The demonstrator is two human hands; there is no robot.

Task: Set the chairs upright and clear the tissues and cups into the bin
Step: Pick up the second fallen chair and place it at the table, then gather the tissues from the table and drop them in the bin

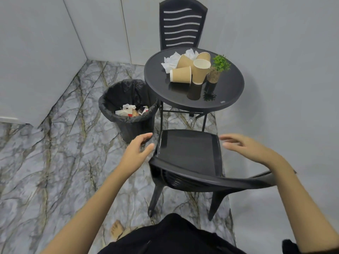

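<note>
Small green potted plant [219, 67] upright on round black tabletop [229, 92]. Grey marble floor [55, 153] with dark veins. Pale wall panels [36, 52] behind.

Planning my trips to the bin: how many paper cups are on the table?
4. One paper cup on its side nearest the bin, one standing upright by the plant, two tipped behind them against the tissues. More could hide behind these.
</note>
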